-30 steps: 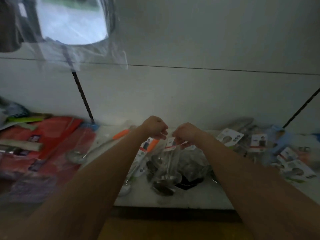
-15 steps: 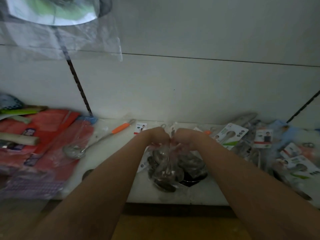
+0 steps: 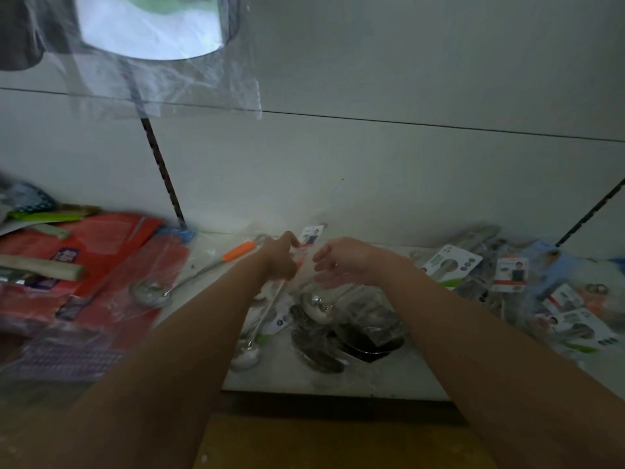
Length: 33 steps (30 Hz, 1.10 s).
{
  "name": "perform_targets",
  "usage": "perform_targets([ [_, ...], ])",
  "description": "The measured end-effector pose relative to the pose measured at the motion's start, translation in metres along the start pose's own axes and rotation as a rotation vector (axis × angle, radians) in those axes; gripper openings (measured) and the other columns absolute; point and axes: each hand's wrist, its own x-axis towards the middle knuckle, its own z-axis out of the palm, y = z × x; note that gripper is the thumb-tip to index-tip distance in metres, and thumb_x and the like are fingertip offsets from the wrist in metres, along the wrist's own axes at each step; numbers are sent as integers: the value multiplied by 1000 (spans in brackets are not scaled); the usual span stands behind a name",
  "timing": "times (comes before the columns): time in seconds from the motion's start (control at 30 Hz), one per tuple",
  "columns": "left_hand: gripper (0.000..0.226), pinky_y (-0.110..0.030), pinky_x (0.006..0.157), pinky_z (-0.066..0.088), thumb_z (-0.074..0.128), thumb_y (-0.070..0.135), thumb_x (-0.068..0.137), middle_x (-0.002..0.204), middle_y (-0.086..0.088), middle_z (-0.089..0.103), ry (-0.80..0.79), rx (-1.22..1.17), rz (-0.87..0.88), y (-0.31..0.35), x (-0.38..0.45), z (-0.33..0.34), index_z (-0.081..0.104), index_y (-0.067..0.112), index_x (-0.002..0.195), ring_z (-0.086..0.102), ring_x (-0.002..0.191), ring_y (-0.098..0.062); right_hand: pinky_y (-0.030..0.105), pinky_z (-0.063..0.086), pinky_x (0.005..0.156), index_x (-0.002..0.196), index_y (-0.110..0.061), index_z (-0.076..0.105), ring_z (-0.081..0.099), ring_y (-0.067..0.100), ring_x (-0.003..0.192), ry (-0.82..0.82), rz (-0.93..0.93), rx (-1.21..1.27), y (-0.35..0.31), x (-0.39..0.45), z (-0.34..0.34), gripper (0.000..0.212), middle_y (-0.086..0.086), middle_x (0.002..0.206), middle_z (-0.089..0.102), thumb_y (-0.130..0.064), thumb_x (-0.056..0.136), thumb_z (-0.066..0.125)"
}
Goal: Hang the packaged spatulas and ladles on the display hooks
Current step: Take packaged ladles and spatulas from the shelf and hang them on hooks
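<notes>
The left hand (image 3: 280, 260) pinched the top of a packaged ladle (image 3: 270, 299), its bowl hanging low over the white shelf (image 3: 389, 377). The right hand (image 3: 341, 264) hovered beside it, fingers loose and empty, above a heap of bagged ladles (image 3: 345, 326).

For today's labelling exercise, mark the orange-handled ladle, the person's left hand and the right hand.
orange-handled ladle (image 3: 239, 250), head view, on its orange handle.
left hand (image 3: 280, 260), head view, on the back of the hand.
right hand (image 3: 341, 262), head view, on the palm side.
</notes>
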Motion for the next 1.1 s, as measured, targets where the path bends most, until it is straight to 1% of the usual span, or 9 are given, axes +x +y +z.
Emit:
perform_targets([
  [0.13, 57, -27, 70, 50, 58, 8, 84, 134, -17, 44, 15, 295, 14, -20, -6, -5, 36, 16, 136, 57, 97, -24, 29, 50, 63, 81, -12, 55, 54, 11, 69, 11, 71, -364, 12, 0, -7, 25, 2, 81, 56, -3, 97, 38],
  [0.23, 67, -33, 92, 43, 63, 15, 85, 137, -16, 42, 3, 487, 39, -24, -9, -4, 28, 12, 141, 48, 119, -28, 27, 49, 62, 98, -8, 58, 53, 12, 69, 55, 104, -367, 17, -5, -17, 19, 3, 79, 56, -8, 98, 39],
  [0.33, 74, -36, 101, 40, 68, 26, 82, 141, -18, 36, 60, 479, 60, -17, -10, 0, 27, 8, 141, 41, 127, -32, 26, 48, 61, 96, -8, 55, 51, 13, 65, 121, 114, -308, 21, -7, -26, 21, 5, 78, 55, -8, 98, 35],
  [0.4, 66, -39, 101, 40, 67, 29, 82, 134, -20, 36, 156, 458, 129, -6, -7, 4, 34, 5, 133, 42, 124, -35, 26, 48, 61, 102, -6, 55, 49, 14, 64, 153, 120, -273, 22, -8, -31, 23, 7, 77, 54, -6, 99, 32],
  [0.47, 50, -36, 96, 41, 63, 27, 85, 128, -18, 45, 121, 442, 186, 6, -6, 11, 44, 3, 125, 48, 118, -33, 27, 48, 62, 110, -1, 57, 51, 18, 71, 162, 114, -265, 23, -8, -33, 28, 10, 83, 55, -5, 99, 31],
  [0.6, 40, -34, 97, 43, 53, 31, 93, 125, -16, 57, -86, 480, 230, 30, -5, 34, 55, 1, 119, 53, 115, -29, 27, 48, 61, 79, -8, 57, 55, 17, 72, 179, 77, -265, 21, -10, -34, 26, 14, 98, 58, 0, 97, 40],
  [0.73, 40, -32, 92, 40, 53, 39, 92, 123, -12, 58, -89, 414, 297, 57, 1, 46, 58, 6, 114, 53, 113, -27, 25, 47, 57, 78, -8, 56, 57, 19, 70, 247, 51, -236, 23, -12, -48, 27, 10, 81, 60, -1, 97, 38],
  [0.9, 65, -28, 90, 35, 54, 55, 86, 136, -11, 49, -173, 282, 288, 86, 0, 67, 45, 10, 132, 47, 122, -26, 20, 44, 44, 84, -4, 59, 50, 16, 53, 368, 60, -275, 31, -29, -75, 13, 9, 66, 55, -2, 93, 49],
  [1.1, 96, -35, 112, 26, 61, 61, 78, 155, -6, 23, -364, 320, 265, 114, 1, 92, 14, 17, 149, 27, 140, -26, 20, 43, 43, 73, -5, 53, 50, 15, 40, 420, 193, -327, 53, -46, -108, 22, 11, 60, 54, -9, 94, 51],
])
